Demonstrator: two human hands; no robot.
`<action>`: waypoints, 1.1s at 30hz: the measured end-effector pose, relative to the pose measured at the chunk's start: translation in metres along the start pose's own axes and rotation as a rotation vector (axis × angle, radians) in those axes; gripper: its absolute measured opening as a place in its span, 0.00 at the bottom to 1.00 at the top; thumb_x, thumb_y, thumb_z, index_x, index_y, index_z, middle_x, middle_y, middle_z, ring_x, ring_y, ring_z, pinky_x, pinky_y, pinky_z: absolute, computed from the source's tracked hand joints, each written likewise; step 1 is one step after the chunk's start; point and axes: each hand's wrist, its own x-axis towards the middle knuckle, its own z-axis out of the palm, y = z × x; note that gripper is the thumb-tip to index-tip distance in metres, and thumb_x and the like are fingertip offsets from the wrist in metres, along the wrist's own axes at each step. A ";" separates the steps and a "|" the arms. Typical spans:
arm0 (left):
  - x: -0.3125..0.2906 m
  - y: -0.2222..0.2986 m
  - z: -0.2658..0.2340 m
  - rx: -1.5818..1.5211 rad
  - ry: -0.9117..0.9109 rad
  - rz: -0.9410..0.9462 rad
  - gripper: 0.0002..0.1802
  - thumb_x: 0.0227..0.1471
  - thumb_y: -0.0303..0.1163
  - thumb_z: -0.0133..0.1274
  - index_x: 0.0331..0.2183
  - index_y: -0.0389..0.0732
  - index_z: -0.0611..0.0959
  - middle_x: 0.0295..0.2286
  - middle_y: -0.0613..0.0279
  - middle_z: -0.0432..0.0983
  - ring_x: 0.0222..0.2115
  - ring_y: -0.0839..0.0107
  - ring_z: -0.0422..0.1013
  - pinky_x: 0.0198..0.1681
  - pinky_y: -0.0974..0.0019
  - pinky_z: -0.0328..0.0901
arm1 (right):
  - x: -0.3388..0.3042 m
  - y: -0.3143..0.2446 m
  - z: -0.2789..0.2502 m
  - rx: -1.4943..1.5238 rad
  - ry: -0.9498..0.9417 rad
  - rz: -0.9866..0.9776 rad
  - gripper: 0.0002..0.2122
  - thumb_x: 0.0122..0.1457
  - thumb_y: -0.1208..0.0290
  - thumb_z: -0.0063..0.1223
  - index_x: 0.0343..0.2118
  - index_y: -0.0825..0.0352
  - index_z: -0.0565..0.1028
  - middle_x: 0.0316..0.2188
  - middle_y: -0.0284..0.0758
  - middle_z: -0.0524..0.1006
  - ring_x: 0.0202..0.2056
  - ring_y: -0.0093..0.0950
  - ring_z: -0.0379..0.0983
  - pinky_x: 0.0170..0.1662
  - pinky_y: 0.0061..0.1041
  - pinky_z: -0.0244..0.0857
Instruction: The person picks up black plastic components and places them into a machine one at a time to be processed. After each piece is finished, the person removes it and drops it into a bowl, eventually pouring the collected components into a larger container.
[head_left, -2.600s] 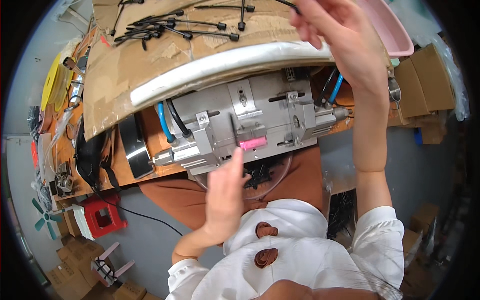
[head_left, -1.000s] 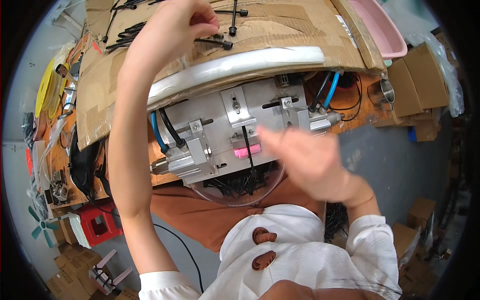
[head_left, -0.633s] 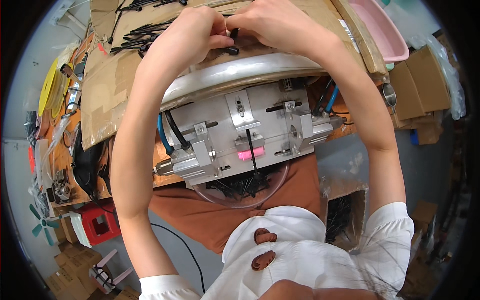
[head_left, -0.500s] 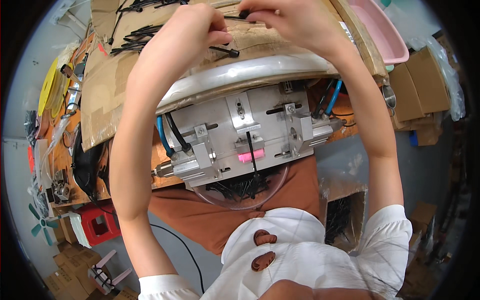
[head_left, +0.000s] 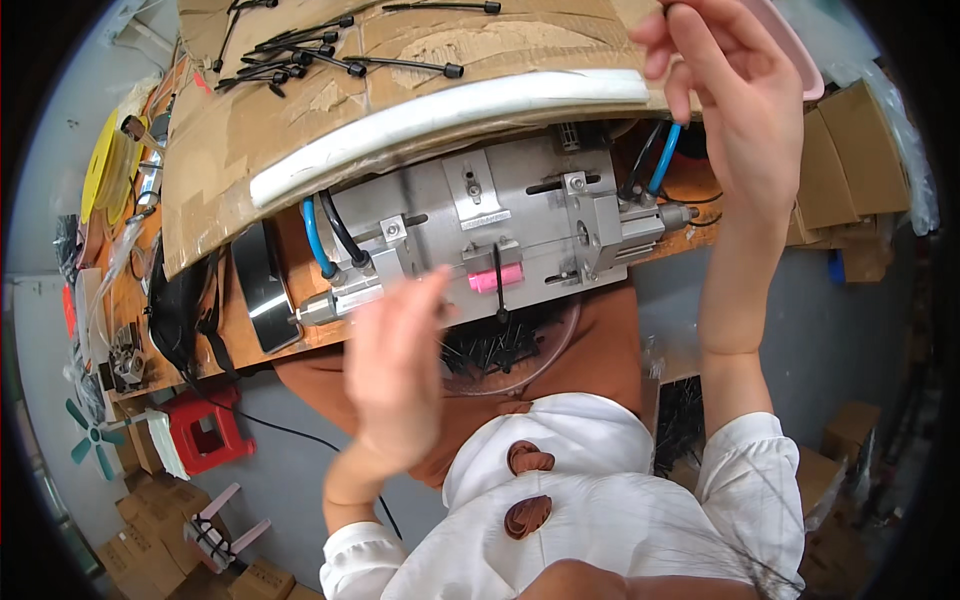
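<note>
Smeared by motion, my left hand (head_left: pixel 395 370) is in front of the metal fixture's left part, its fingers closed. A blurred thin black rod stands up from its fingers across the metal plate. My right hand (head_left: pixel 740 90) is raised over the cardboard's right end, fingers curled, with a small dark bit at the fingertips by the top edge. The metal fixture (head_left: pixel 440 185) lies between my hands. One black rod (head_left: pixel 499 275) with a dark end rests in its middle, across a pink piece (head_left: pixel 483 280). Several black-capped rods (head_left: pixel 300 55) lie on the cardboard (head_left: pixel 215 180).
A white padded strip (head_left: pixel 450 115) edges the cardboard. Under the fixture, a clear bowl (head_left: pixel 545 375) with black rods sits at my lap. Blue hoses (head_left: pixel 316 240) reach the fixture. A phone (head_left: pixel 263 290) lies left; a pink basin (head_left: pixel 800 50) stands right. Below is a red stool (head_left: pixel 205 430).
My left hand has come down from the cardboard to the fixture's front left. My right hand has moved right, away from the rods. The phone has come into view.
</note>
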 end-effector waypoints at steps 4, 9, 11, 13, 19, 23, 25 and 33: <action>-0.050 0.018 0.045 0.006 -0.122 -0.031 0.40 0.36 0.12 0.59 0.55 0.30 0.68 0.30 0.58 0.70 0.32 0.63 0.65 0.37 0.63 0.63 | -0.020 0.013 -0.011 0.100 -0.121 0.040 0.13 0.60 0.75 0.51 0.46 0.73 0.72 0.34 0.42 0.78 0.27 0.23 0.73 0.22 0.17 0.63; -0.047 0.019 0.063 0.159 -0.209 -0.020 0.36 0.38 0.14 0.51 0.55 0.27 0.67 0.31 0.57 0.67 0.32 0.65 0.65 0.36 0.66 0.65 | -0.042 -0.005 0.003 0.084 -0.076 0.065 0.12 0.61 0.74 0.50 0.46 0.74 0.72 0.33 0.43 0.77 0.28 0.21 0.72 0.20 0.13 0.61; -0.047 0.019 0.065 0.170 -0.203 -0.012 0.37 0.37 0.14 0.51 0.55 0.26 0.66 0.32 0.56 0.67 0.32 0.64 0.65 0.36 0.66 0.65 | -0.050 -0.012 0.005 0.063 -0.051 0.061 0.09 0.59 0.77 0.50 0.42 0.74 0.72 0.33 0.44 0.78 0.28 0.21 0.72 0.20 0.13 0.61; -0.047 0.017 0.065 0.171 -0.193 -0.006 0.38 0.36 0.13 0.50 0.55 0.26 0.65 0.32 0.56 0.67 0.32 0.64 0.65 0.37 0.66 0.65 | -0.060 -0.015 0.008 0.057 -0.029 0.059 0.09 0.58 0.79 0.52 0.41 0.74 0.72 0.34 0.43 0.78 0.28 0.20 0.72 0.22 0.13 0.63; -0.049 0.015 0.060 0.114 -0.264 -0.071 0.39 0.40 0.15 0.55 0.57 0.31 0.65 0.33 0.56 0.67 0.34 0.62 0.65 0.38 0.62 0.64 | -0.123 0.006 0.019 -0.322 -0.088 -0.004 0.14 0.47 0.86 0.59 0.39 0.73 0.75 0.31 0.37 0.78 0.26 0.19 0.72 0.25 0.17 0.66; 0.029 0.001 0.016 0.075 -0.136 0.055 0.31 0.44 0.22 0.56 0.53 0.34 0.69 0.32 0.53 0.68 0.33 0.59 0.66 0.38 0.59 0.63 | -0.172 0.026 0.038 -0.537 -0.267 -0.099 0.27 0.43 0.86 0.62 0.51 0.73 0.71 0.23 0.37 0.76 0.21 0.25 0.72 0.24 0.23 0.67; 0.090 -0.024 0.009 0.188 0.058 0.053 0.23 0.45 0.23 0.57 0.47 0.37 0.75 0.31 0.54 0.71 0.30 0.61 0.67 0.37 0.61 0.64 | -0.187 0.032 0.043 -0.636 -0.342 -0.064 0.29 0.41 0.85 0.63 0.51 0.74 0.71 0.21 0.36 0.75 0.21 0.28 0.72 0.25 0.25 0.67; 0.168 -0.087 0.008 0.163 -0.098 -0.115 0.11 0.48 0.27 0.58 0.35 0.34 0.79 0.28 0.56 0.77 0.26 0.71 0.71 0.33 0.70 0.66 | -0.187 0.047 0.064 -0.672 -0.441 -0.114 0.30 0.45 0.78 0.63 0.55 0.71 0.68 0.13 0.31 0.67 0.16 0.24 0.65 0.19 0.25 0.61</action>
